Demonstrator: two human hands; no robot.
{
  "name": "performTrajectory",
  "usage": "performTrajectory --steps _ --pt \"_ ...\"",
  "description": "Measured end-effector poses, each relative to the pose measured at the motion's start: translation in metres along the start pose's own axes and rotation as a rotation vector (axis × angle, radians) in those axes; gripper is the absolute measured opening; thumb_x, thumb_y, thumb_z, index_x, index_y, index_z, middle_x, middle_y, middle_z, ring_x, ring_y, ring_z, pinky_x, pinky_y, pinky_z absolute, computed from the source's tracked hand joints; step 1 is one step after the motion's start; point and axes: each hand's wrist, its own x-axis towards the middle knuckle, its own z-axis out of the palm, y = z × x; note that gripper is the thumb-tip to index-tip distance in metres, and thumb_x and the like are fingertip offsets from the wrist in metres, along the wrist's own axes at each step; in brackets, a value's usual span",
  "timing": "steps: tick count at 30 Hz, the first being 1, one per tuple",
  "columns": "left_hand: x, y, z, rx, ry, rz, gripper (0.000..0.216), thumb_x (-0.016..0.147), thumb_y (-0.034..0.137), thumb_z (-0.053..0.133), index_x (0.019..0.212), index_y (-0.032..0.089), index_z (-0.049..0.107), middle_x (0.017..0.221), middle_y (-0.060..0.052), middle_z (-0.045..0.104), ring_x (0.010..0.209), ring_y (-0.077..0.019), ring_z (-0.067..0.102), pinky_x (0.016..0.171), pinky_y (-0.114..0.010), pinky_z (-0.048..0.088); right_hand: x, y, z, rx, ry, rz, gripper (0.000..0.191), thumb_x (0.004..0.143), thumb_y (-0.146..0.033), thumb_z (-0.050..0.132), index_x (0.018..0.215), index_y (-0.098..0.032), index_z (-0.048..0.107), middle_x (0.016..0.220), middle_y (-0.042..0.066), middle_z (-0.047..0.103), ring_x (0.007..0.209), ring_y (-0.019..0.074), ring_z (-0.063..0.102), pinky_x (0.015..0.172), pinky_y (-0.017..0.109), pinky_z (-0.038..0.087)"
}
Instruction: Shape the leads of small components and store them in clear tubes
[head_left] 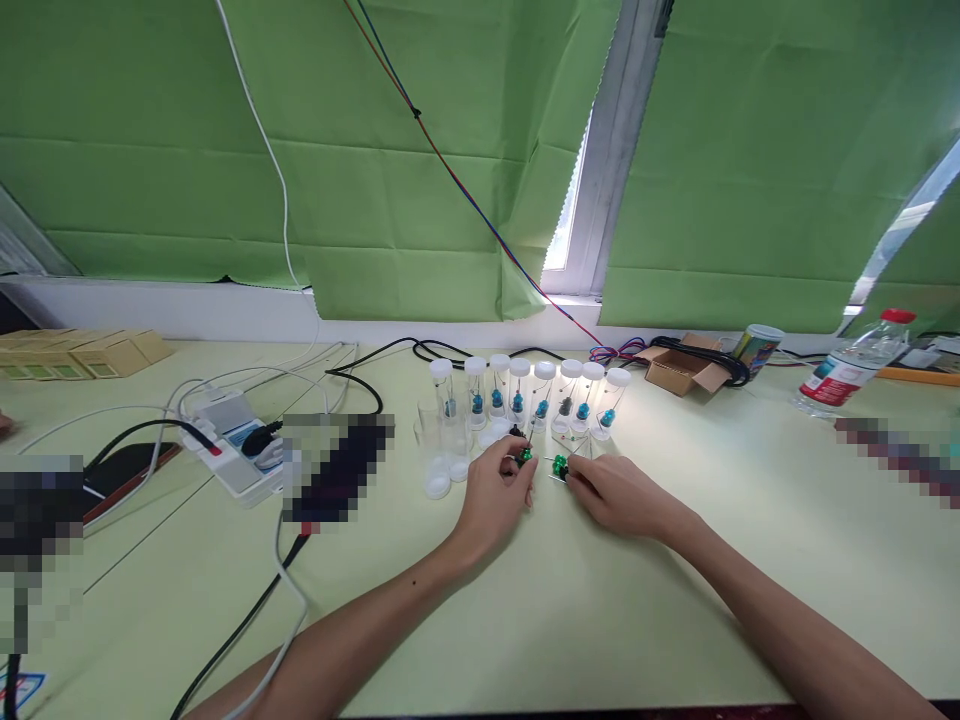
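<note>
My left hand (499, 487) rests on the pale green table (600, 600), its fingers pinched on a small green bead-like piece (526, 455) with thin wire. My right hand (611, 490) lies beside it, fingers closed on another small green piece (559, 465). Just behind both hands stands a row of several clear tubes with white caps (525, 395); most hold a blue or dark bead. Loose white caps (439, 482) and an uncapped tube (427, 430) sit left of the row.
A white power strip (229, 440) with cables lies at the left. An open cardboard box (679, 368), a can (756, 350) and a tipped water bottle (851, 375) stand at the back right. Flat boxes (82, 352) lie far left. Green blinds cover the window.
</note>
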Motion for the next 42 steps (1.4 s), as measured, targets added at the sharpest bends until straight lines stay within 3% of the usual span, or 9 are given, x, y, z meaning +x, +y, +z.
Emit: performTrajectory --steps 8,15,19,23,27,30,34,42 --pt "0.000 -0.001 0.001 -0.073 -0.007 -0.023 0.025 0.084 0.041 0.058 0.097 0.020 0.060 0.055 0.004 0.055 0.048 -0.0126 0.053 0.054 -0.025 0.043 0.004 -0.011 0.004 0.300 0.197 -0.014 0.024 0.098 -0.029 0.034 0.075 -0.022 0.036 0.058 -0.004 0.040 0.052 0.0131 0.033 0.054 0.027 0.023" --pt "-0.003 0.003 0.002 -0.120 -0.014 -0.038 0.028 0.084 0.043 0.059 0.098 0.019 0.060 0.056 0.004 0.054 0.046 -0.0124 0.053 0.052 -0.026 0.044 0.008 -0.020 0.002 0.546 0.363 -0.022 0.023 0.098 -0.032 0.037 0.079 -0.021 0.044 0.060 -0.004 0.042 0.053 0.0122 0.034 0.055 0.026 0.030" --pt "-0.004 0.002 0.004 -0.149 -0.027 -0.042 0.031 0.085 0.044 0.057 0.100 0.018 0.060 0.064 0.002 0.057 0.048 -0.0115 0.054 0.050 -0.025 0.044 0.019 -0.031 -0.008 0.762 0.504 0.057 0.027 0.096 -0.038 0.043 0.075 -0.021 0.043 0.060 -0.004 0.042 0.053 0.0111 0.036 0.053 0.025 0.031" --pt "-0.004 -0.001 0.004 -0.166 -0.028 -0.017 0.029 0.086 0.043 0.055 0.100 0.019 0.060 0.065 0.002 0.056 0.052 -0.0117 0.055 0.050 -0.025 0.045 0.036 -0.049 -0.016 1.166 0.553 0.156 0.030 0.096 -0.045 0.044 0.076 -0.023 0.041 0.049 -0.009 0.032 0.042 0.0088 0.031 0.043 0.023 0.027" --pt "-0.003 0.000 0.004 -0.238 -0.035 -0.040 0.029 0.086 0.043 0.056 0.098 0.017 0.059 0.075 -0.002 0.062 0.051 -0.0100 0.053 0.049 -0.024 0.044 0.050 -0.062 -0.007 1.289 0.646 0.183 0.033 0.094 -0.047 0.049 0.073 -0.023 0.038 0.049 -0.010 0.032 0.041 0.0076 0.030 0.042 0.022 0.029" --pt "-0.002 0.002 0.006 -0.334 -0.040 -0.079 0.031 0.083 0.046 0.058 0.093 0.016 0.058 0.067 0.000 0.059 0.046 -0.0083 0.049 0.046 -0.023 0.041 0.051 -0.063 0.011 1.334 0.663 0.207 0.034 0.092 -0.048 0.051 0.073 -0.023 0.038 0.053 -0.009 0.033 0.043 0.0078 0.031 0.041 0.021 0.030" --pt "0.001 0.001 0.008 -0.468 -0.051 -0.179 0.040 0.076 0.052 0.064 0.090 0.015 0.058 0.073 -0.002 0.060 0.043 -0.0059 0.044 0.039 -0.021 0.034 0.044 -0.060 0.029 1.373 0.623 0.249 0.036 0.091 -0.048 0.052 0.070 -0.022 0.038 0.056 -0.008 0.032 0.046 0.0076 0.031 0.043 0.022 0.031" --pt "0.004 0.002 0.007 -0.595 -0.125 -0.232 0.037 0.073 0.049 0.069 0.084 0.015 0.058 0.072 0.000 0.056 0.043 -0.0034 0.042 0.041 -0.020 0.030 0.039 -0.052 0.032 1.289 0.549 0.237 0.035 0.089 -0.052 0.052 0.072 -0.022 0.043 0.057 -0.007 0.037 0.047 0.0090 0.032 0.044 0.022 0.035"
